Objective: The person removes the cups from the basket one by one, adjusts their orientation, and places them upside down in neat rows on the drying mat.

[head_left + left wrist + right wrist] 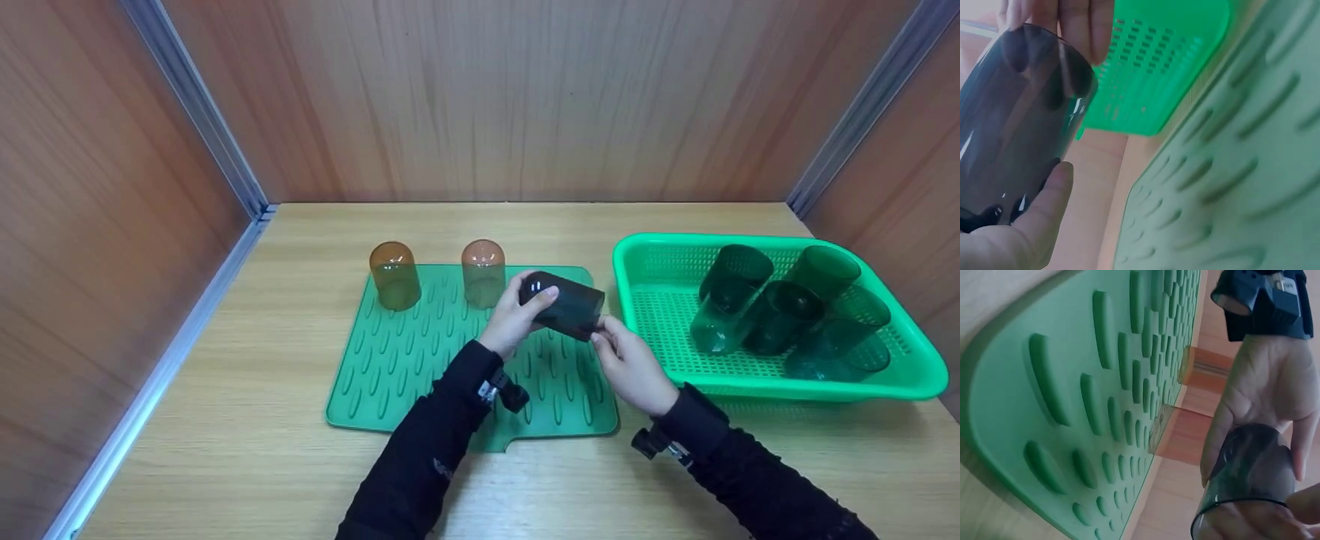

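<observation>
A dark grey see-through tumbler (566,307) is tilted on its side above the green drying mat (420,390). My left hand (517,315) grips it round the rounded closed end, thumb along the near side. At the open rim, facing right, the fingers of my right hand (636,369) pinch the edge. In the right wrist view, right fingertips show through the tumbler wall (1255,464) just inside its mouth. Two tumblers stand upside down along the mat's back edge: an amber one (395,276) at the left corner and a pinkish one (484,274) beside it.
To the right of the mat sits a green plastic basket (628,300) with perforated walls. Several dark tumblers (784,315) lean together in its right half. Wood-patterned panels (480,105) enclose the table at the back and both sides.
</observation>
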`<state>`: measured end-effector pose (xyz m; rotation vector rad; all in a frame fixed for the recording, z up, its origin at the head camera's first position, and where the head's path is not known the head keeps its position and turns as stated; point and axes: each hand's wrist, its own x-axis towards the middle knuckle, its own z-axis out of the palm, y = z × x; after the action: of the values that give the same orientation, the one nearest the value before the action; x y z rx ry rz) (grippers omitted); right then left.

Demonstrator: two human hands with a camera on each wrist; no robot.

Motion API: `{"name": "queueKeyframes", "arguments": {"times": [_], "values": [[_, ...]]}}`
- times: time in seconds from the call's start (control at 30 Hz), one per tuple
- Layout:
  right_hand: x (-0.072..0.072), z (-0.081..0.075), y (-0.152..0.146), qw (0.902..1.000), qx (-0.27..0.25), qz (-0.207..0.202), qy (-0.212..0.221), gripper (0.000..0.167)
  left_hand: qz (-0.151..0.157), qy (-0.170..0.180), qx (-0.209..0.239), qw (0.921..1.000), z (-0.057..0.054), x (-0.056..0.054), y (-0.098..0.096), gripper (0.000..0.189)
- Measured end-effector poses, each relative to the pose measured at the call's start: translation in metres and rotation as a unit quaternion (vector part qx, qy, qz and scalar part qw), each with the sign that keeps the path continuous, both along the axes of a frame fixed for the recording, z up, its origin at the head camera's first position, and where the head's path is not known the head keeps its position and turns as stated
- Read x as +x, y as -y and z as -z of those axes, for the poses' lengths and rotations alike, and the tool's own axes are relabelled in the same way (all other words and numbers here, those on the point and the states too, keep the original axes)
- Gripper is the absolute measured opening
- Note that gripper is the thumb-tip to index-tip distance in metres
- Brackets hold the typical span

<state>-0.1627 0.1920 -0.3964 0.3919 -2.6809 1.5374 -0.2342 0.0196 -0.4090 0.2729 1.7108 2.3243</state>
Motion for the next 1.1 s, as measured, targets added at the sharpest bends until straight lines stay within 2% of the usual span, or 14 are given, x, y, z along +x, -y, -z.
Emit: {"name": "queueKeyframes", "arguments": {"times": [0.2, 0.3, 0.4, 0.53, 0.63, 0.7, 0.87, 0.97, 1.03, 1.1], "values": [[0.001, 0.009, -0.001, 0.9976, 0.028, -0.027, 0.056, 0.048, 0.005, -0.065, -0.074, 0.9951, -0.006, -0.005, 0.003, 0.058], [0.003, 0.011, -0.003, 0.9935, 0.086, -0.035, 0.066, 0.063, -0.003, -0.105, -0.135, 0.9853, -0.011, -0.008, 0.002, 0.060], [0.006, 0.014, -0.006, 0.9862, 0.150, -0.048, 0.050, 0.072, -0.016, -0.152, -0.201, 0.9676, -0.017, -0.011, -0.001, 0.064], [0.011, 0.023, -0.008, 0.9746, 0.214, -0.065, 0.008, 0.074, -0.029, -0.221, -0.287, 0.9318, -0.023, -0.017, -0.005, 0.067], [0.017, 0.031, -0.008, 0.9654, 0.250, -0.074, -0.015, 0.074, -0.030, -0.248, -0.333, 0.9092, -0.025, -0.021, -0.010, 0.069], [0.021, 0.036, -0.009, 0.9586, 0.272, -0.083, -0.019, 0.074, -0.031, -0.257, -0.358, 0.8970, -0.025, -0.023, -0.013, 0.069], [0.029, 0.050, -0.011, 0.9413, 0.315, -0.122, -0.011, 0.074, -0.034, -0.282, -0.400, 0.8713, -0.021, -0.032, -0.020, 0.068], [0.032, 0.055, -0.011, 0.9346, 0.324, -0.147, 0.003, 0.075, -0.039, -0.299, -0.419, 0.8568, -0.015, -0.037, -0.024, 0.067], [0.033, 0.057, -0.011, 0.9285, 0.332, -0.165, 0.012, 0.075, -0.042, -0.304, -0.430, 0.8493, -0.011, -0.040, -0.026, 0.067], [0.034, 0.058, -0.011, 0.9214, 0.344, -0.181, 0.020, 0.074, -0.044, -0.304, -0.436, 0.8459, -0.006, -0.043, -0.028, 0.067]]}}
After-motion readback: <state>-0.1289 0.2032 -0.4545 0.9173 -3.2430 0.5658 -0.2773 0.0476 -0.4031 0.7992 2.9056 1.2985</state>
